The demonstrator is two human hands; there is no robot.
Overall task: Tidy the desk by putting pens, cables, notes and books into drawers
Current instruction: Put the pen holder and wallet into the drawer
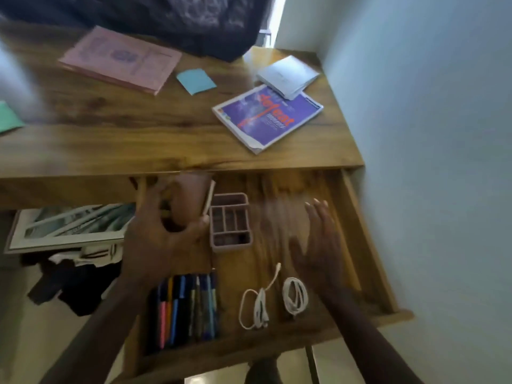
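Note:
The drawer [368,245] under the wooden desk [138,139] stands pulled out. My left hand [163,231] grips a small pinkish pad of notes [191,195] at the drawer's back left, just under the desk edge. My right hand [318,245] hovers open over the drawer's right half, blurred by motion. Several pens and markers [188,309] lie in a row at the drawer's front left. Two coiled white cables [274,300] lie at the front middle. On the desk lie a purple book [266,117], a white booklet [288,74], a blue note [195,81] and a pink book [122,58].
A small pink divided tray [230,221] sits in the drawer beside my left hand. A green sheet [8,117] shows at the desk's left edge. A framed picture [69,225] and dark clothes [74,284] lie on the floor at left. A pale wall [443,162] runs along the right.

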